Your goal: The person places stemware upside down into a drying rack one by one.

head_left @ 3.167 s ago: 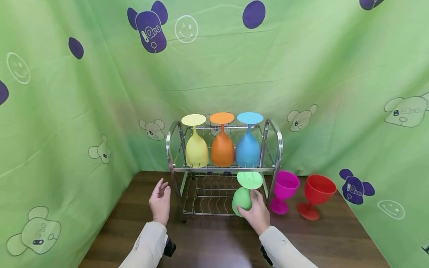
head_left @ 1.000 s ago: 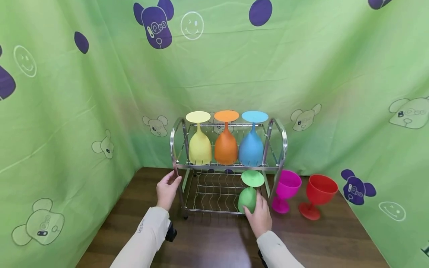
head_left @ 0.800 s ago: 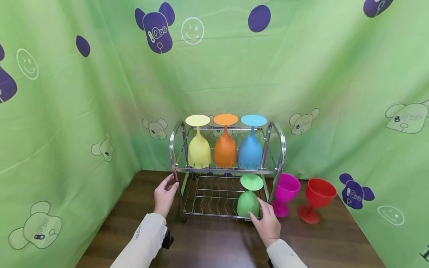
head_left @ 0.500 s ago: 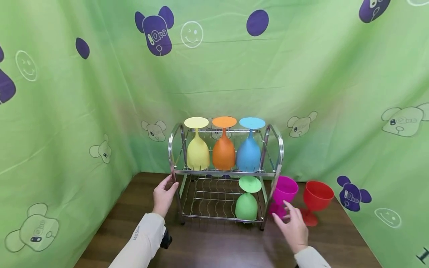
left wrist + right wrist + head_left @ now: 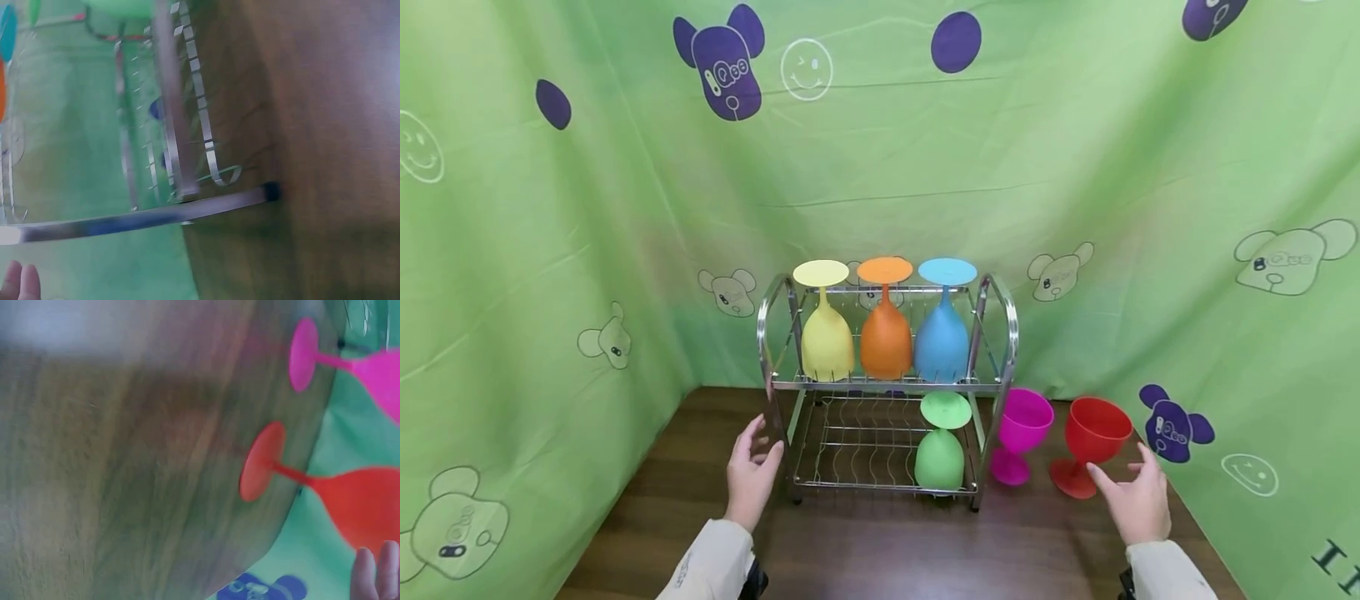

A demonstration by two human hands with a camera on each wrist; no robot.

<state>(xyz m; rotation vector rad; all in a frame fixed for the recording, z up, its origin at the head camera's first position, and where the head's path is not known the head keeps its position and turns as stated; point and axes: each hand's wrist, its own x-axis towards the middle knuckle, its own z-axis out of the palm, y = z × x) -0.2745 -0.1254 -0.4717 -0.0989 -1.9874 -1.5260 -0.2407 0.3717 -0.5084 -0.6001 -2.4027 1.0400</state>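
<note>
My right hand (image 5: 1138,504) reaches beside a red goblet (image 5: 1090,437) that stands upright on the table, its thumb and fingers spread near the bowl. In the right wrist view, two fingertips (image 5: 387,569) overlap the edge of the red bowl. A magenta goblet (image 5: 1024,425) stands upright between the red one and the metal rack (image 5: 887,385). My left hand (image 5: 752,479) hovers just left of the rack's front post, fingers apart and holding nothing. On the rack's lower tier, a green goblet (image 5: 940,462) sits upside down at the right end.
Yellow (image 5: 827,346), orange (image 5: 886,346) and blue (image 5: 942,346) goblets stand inverted along the rack's upper tier. Wavy wires span the lower tier left of the green goblet. The brown wooden table (image 5: 880,550) is backed by a green printed cloth (image 5: 880,167).
My right hand has let go of the green goblet on the lower tier and moved right, past the magenta goblet to the red one. My left hand has come off the rack's left post.
</note>
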